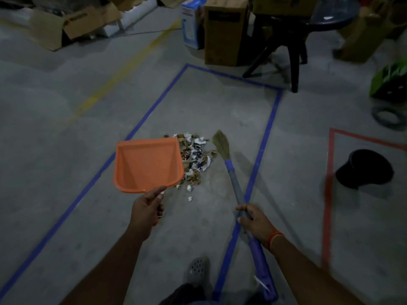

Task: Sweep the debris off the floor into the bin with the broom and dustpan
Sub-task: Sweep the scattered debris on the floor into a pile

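Observation:
An orange dustpan point(148, 164) hangs over the floor, empty, with my left hand point(146, 211) gripping its handle from below. Just right of it lies a pile of debris point(195, 159), paper scraps and brown bits, inside a rectangle of blue tape point(267, 137). My right hand point(256, 221) grips the shaft of a broom point(234, 175) with a purple handle; its straw head rests on the floor at the pile's right edge. A black bin point(366, 168) stands on the right, inside a red tape outline.
Cardboard boxes point(224, 29) and a dark plastic chair point(293, 51) stand beyond the blue rectangle. A green bag point(389, 82) and a coiled cable point(387, 116) lie at far right. My grey shoe point(198, 271) is at the bottom centre.

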The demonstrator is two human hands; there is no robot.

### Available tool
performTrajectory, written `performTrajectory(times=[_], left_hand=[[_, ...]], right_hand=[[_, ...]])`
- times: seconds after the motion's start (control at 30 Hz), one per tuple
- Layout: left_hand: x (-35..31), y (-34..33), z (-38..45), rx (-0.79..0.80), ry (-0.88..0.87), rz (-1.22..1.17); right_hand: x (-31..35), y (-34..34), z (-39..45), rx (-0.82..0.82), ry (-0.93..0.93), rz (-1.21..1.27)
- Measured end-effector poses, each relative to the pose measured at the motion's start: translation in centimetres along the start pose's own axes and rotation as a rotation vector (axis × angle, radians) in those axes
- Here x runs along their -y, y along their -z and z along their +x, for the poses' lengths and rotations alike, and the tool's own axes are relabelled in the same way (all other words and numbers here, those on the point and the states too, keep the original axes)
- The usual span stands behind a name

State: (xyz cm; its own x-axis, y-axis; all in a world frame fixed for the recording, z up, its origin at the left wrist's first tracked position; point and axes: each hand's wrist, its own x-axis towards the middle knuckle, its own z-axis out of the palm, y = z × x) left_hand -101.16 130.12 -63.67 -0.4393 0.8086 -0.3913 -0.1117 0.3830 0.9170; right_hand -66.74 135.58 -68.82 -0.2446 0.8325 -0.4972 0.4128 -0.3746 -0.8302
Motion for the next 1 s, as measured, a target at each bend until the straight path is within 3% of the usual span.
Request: performTrajectory(times=[0.7,1.0], left_hand=[[-0.3,22.4,5.0,0.411,-0.030,0.174],[-3.5,29.1,13.8,0.478,-0.052,0.177]], right_hand=[[0.0,-27.1,-9.3,-0.331,-0.154,0.191],[2.3,-34.0,-6.4,-0.316,-0.265,0.148]])
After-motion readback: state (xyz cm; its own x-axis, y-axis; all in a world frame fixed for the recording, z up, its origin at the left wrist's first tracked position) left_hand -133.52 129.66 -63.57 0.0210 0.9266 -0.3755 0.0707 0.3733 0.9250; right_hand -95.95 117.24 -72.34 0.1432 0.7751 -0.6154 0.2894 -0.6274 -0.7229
